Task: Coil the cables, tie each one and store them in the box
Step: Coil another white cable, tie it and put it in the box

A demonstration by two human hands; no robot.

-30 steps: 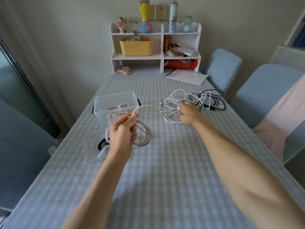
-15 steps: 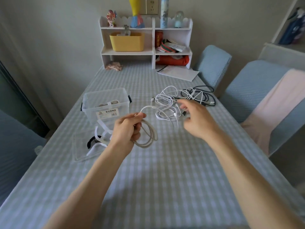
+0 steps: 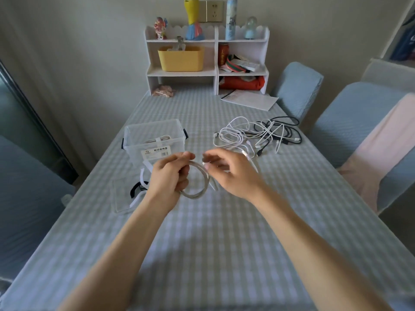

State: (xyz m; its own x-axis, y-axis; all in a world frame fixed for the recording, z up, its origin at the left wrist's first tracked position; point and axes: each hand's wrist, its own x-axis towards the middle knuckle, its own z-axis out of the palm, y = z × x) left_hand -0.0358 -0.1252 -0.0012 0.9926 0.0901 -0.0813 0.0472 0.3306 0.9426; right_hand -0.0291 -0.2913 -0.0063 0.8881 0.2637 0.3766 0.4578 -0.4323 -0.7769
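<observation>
Coiling is well under way in the head view — the left hand [image 3: 171, 176] grips a grey-white coil [image 3: 198, 180] of cable, loops hanging below its fingers, held in the air above the counter [image 3: 213, 232].

What's changed: a second ago the right hand [image 3: 229, 170] was way out on the tangled pile [image 3: 253, 135] of white and black cables at the far right of the counter, fingers down in it. Half a second ago it was on its way home. Now it sits just beside the coil, thumb and fingertips pinched on the cable's free end, right by the left hand's thumb — the two hands nearly touching. The pile lies well apart from both hands.

My read: the tail of this cable has been pulled free of the tangle, so the last loop is about to be laid on the coil. Tying should come next; white and black straps [image 3: 140, 187] lie on the flat clear lid [image 3: 122, 198] just left of the left wrist, within easy reach.

The clear box [image 3: 155, 140] stands open behind the left hand, with one bundled cable [image 3: 158, 141] already inside, a white band around it. So one stored, one nearly coiled, and the whole pile yet to do — early days.
</observation>
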